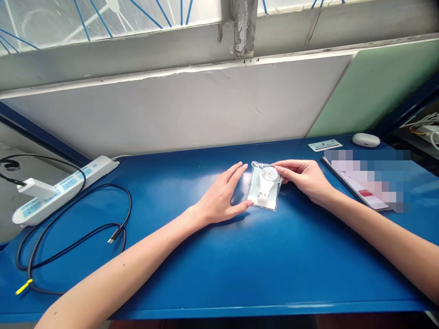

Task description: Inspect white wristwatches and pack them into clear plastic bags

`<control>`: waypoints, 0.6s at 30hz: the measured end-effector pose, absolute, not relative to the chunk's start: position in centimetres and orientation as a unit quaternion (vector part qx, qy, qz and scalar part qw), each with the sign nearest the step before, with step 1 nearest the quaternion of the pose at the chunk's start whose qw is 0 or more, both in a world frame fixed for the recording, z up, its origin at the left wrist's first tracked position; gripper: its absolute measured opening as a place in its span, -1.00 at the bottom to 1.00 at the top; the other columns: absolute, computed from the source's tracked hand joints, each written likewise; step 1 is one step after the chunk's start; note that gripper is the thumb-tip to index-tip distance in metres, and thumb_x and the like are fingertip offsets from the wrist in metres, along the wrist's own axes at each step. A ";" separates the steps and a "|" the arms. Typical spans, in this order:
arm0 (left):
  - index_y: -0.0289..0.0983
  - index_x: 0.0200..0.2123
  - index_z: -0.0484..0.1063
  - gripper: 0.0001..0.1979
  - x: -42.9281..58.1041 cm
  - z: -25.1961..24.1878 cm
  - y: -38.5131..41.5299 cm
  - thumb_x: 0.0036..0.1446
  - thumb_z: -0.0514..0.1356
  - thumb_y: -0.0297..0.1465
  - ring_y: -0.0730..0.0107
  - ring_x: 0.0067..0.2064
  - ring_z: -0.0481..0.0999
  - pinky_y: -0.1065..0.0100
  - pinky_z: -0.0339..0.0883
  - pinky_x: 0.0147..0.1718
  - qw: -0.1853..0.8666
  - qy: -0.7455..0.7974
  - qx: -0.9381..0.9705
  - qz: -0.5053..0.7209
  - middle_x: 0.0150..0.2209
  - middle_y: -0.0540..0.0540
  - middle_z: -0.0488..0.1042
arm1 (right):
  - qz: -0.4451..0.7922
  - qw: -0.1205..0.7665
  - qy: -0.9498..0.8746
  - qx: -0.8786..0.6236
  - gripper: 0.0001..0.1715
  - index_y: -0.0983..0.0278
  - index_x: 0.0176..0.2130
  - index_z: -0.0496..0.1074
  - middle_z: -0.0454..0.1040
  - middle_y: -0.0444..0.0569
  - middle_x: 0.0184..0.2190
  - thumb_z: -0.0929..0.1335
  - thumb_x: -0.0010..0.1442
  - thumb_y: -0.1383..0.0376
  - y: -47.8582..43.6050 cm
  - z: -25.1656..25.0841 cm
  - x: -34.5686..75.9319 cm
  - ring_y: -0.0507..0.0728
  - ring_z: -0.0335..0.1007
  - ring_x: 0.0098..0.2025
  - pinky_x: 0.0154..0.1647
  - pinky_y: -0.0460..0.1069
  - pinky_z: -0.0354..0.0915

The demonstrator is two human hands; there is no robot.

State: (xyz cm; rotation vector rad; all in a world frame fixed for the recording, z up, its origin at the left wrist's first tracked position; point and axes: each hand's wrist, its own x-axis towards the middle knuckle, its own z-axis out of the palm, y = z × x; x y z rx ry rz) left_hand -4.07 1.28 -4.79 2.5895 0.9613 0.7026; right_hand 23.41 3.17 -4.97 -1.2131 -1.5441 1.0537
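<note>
A small clear plastic bag is near the middle of the blue table. Inside it shows a white item with a round, patterned disc at the top and a narrower part below; its exact kind is unclear. My right hand pinches the bag's upper right edge between thumb and fingers. On the other side, my left hand has its fingers stretched and apart, with the thumb tip at the bag's lower left edge.
A white power strip with a plugged-in white charger lies at the left. A black cable loops across the table there. Toward the right are a white card, a white rounded case and a partly blurred flat item.
</note>
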 end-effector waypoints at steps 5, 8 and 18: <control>-0.20 0.41 -0.03 -0.20 -4.0 -4.7 1.2 0.23 0.20 -0.09 -0.13 0.42 0.00 -0.08 0.06 0.31 0.122 0.324 0.917 0.198 0.45 -0.29 -0.12 | 0.427 0.402 -0.678 -0.443 -0.61 0.22 0.01 0.54 0.64 0.06 -0.11 0.39 0.25 0.12 3.0 -5.8 22.8 0.27 0.59 -0.10 -0.11 0.17 0.54; -0.21 0.40 0.04 -0.22 -3.9 -4.8 1.3 0.23 0.22 -0.07 -0.08 0.43 -0.02 -0.06 0.02 0.33 0.124 0.316 0.922 0.189 0.44 -0.26 -0.04 | 0.354 0.365 -0.759 -0.407 -0.59 0.17 0.14 0.44 0.51 0.08 0.12 0.30 0.33 0.21 2.5 -6.0 22.5 0.29 0.45 0.15 0.16 0.27 0.39; -0.27 0.32 0.21 -0.33 -4.1 -4.9 1.6 0.23 0.23 -0.12 0.02 0.42 0.04 -0.01 0.03 0.34 0.141 0.294 0.927 0.187 0.37 -0.23 0.17 | 0.110 0.209 -0.903 -0.359 0.05 0.34 0.39 0.05 0.03 0.37 0.40 0.41 0.16 -0.09 0.4 -6.0 22.5 0.48 -0.02 0.41 0.31 0.37 0.16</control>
